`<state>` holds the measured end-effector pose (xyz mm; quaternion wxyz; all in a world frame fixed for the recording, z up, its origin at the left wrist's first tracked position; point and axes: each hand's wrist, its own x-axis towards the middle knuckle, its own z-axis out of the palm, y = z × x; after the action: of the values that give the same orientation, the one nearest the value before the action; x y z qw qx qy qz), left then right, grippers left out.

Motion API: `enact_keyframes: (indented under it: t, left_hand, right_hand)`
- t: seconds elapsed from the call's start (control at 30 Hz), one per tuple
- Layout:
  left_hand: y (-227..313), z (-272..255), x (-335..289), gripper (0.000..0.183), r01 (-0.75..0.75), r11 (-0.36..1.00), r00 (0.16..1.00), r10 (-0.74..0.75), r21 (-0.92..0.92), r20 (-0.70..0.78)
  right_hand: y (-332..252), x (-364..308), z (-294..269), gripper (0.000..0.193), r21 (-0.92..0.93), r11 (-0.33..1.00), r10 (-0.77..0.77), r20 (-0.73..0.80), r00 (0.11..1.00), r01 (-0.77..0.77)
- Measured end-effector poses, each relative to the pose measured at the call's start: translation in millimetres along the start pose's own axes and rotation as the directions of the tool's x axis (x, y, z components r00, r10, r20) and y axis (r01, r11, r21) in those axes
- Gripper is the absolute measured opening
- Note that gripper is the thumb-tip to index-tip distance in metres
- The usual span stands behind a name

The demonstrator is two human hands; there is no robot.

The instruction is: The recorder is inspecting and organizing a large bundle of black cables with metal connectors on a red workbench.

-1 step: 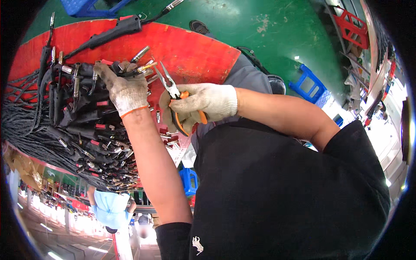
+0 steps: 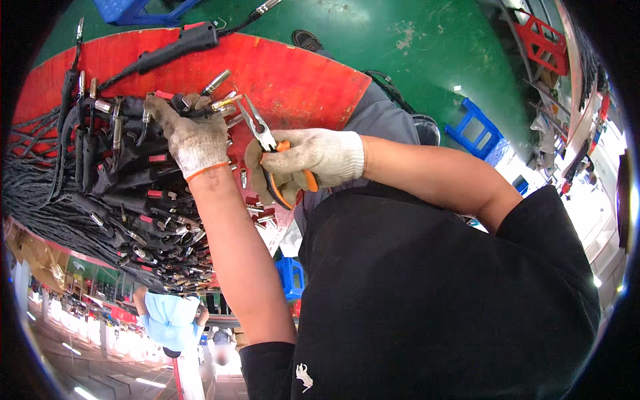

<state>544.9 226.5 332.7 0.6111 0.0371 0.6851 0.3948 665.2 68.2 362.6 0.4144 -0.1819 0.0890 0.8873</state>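
My left hand, in a worn off-white glove with an orange cuff edge, is closed around a welding torch near its front end. The torch's brass-coloured tip sticks out to the right of the fingers; most of its body is hidden by the glove. My right hand, gloved too, grips long-nose pliers by their orange and black handles. The jaws are parted and point up-left, with their ends right by the brass tip; whether they touch it I cannot tell. Many black welding torches lie heaped beside and beneath my left hand.
The red tabletop carries the heap, its black cables running left. One torch lies apart at the far edge. Blue stools and a red stool stand on the green floor. A person in light blue is in the background.
The ends of the pliers' jaws have shifted slightly left, closer to the brass tip. Both hands stay almost where they were.
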Motion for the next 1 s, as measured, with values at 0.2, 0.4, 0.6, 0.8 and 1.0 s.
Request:
enact_keyframes:
  t: [0.2, 0.4, 0.6, 0.8, 1.0]
  left_hand:
    - [2, -20, 24, 0.06, 0.023, 1.0, 0.995, -0.025, 0.019, 0.092]
    - [-3, -4, 8, 0.056, 0.025, 1.0, 0.995, -0.024, -0.009, 0.102]
    - [1, -25, 24, 0.05, 0.056, 0.994, 0.982, -0.037, -0.094, 0.185]
    - [7, -14, 13, 0.051, 0.004, 0.999, 0.99, 0.002, -0.038, 0.142]
    - [6, -20, 19, 0.052, 0.03, 0.999, 0.991, -0.024, -0.041, 0.135]
  right_hand:
    - [15, 13, -4, 0.033, 0.205, 0.979, -0.03, 0.084, 0.996, 0.012]
    - [33, 26, -11, 0.027, 0.566, 0.82, -0.161, 0.365, 0.917, -0.081]
    - [16, 14, 27, 0.024, 0.592, 0.802, -0.041, 0.183, 0.982, -0.077]
    - [-12, 0, 14, 0.025, 0.333, 0.933, 0.072, 0.19, 0.979, -0.133]
    - [-63, -16, -4, 0.029, -0.087, 0.945, 0.321, 0.04, 0.946, -0.317]
